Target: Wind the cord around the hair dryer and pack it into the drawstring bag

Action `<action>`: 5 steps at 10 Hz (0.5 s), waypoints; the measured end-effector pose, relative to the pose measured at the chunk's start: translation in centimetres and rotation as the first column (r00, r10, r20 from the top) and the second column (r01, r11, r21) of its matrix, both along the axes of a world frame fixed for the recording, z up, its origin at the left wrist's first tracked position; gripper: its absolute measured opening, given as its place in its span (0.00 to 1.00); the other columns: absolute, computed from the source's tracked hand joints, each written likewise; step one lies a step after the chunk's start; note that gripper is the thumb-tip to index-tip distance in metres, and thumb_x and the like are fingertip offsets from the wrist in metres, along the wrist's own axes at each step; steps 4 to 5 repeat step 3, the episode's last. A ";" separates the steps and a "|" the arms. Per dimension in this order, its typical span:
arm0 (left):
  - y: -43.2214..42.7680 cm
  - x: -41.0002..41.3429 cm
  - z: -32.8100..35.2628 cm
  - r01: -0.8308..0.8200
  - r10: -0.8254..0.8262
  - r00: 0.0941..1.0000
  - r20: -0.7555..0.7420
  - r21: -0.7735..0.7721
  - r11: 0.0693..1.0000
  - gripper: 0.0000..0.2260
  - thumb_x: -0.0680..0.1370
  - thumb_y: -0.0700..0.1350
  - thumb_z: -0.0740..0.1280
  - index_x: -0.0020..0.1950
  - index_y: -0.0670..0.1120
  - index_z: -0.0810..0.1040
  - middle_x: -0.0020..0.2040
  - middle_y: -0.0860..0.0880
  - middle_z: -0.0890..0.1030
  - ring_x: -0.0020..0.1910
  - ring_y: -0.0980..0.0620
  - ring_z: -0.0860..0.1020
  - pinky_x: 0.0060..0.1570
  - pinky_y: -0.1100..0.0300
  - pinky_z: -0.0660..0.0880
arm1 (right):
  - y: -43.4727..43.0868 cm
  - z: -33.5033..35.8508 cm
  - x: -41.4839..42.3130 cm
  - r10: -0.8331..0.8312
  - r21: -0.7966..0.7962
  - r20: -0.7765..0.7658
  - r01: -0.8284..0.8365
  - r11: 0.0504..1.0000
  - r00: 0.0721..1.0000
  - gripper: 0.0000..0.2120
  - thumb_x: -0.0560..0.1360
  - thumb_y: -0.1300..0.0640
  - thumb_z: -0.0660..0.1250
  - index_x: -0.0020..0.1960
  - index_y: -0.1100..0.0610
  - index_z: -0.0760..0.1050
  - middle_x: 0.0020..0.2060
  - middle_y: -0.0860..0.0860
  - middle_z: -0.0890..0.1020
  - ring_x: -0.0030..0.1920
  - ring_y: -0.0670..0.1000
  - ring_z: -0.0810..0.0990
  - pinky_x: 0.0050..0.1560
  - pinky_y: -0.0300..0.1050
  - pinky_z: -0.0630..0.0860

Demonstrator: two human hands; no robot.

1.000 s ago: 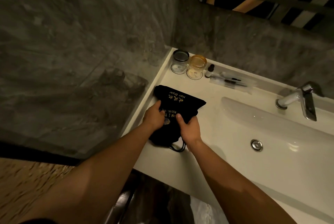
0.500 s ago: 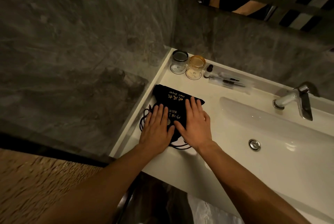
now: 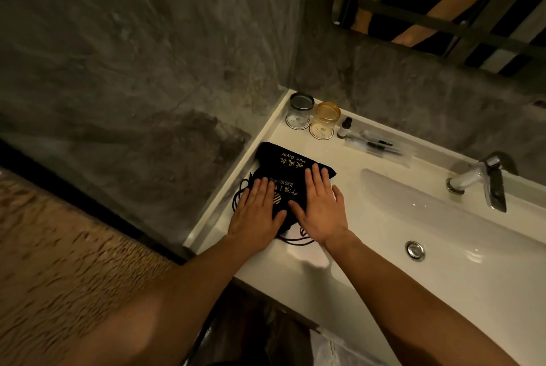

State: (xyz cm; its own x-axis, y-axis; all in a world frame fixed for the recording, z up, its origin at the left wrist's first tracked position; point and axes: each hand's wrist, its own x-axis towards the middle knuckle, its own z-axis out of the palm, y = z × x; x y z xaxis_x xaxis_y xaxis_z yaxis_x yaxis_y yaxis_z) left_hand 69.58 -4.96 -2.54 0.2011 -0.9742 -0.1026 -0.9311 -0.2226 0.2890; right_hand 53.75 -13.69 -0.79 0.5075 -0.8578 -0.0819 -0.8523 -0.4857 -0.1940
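A black drawstring bag (image 3: 283,158) with gold "Hair Dryer" lettering lies on the white counter (image 3: 295,274) left of the basin. Its dark drawstrings (image 3: 240,192) loop out at the left side and near edge. My left hand (image 3: 257,212) rests flat on the bag's near left part, fingers spread. My right hand (image 3: 320,206) lies flat on its right part, fingers extended. Neither hand grips anything. The hair dryer itself is hidden; the bag bulges under my palms.
Two glass jars (image 3: 301,110), (image 3: 325,120) and a small dark bottle (image 3: 345,127) stand at the counter's back corner, with wrapped toiletries (image 3: 375,144) beside them. The basin (image 3: 443,226) and faucet (image 3: 484,179) lie to the right. A grey wall closes the left.
A second ago both hands pinched the bag's near end by the drawstrings. They have let go and now lie flat on top of the bag.
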 end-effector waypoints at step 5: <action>16.3 -5.8 -1.2 -0.247 0.234 0.958 -0.164 -0.068 0.967 0.29 0.79 0.59 0.57 0.77 0.47 0.64 0.75 0.45 0.69 0.74 0.47 0.65 0.71 0.46 0.68 | 7.0 -1.8 -5.2 0.132 -0.002 0.285 -0.137 0.991 0.949 0.32 0.77 0.40 0.63 0.73 0.59 0.72 0.71 0.57 0.77 0.71 0.59 0.75 0.68 0.56 0.75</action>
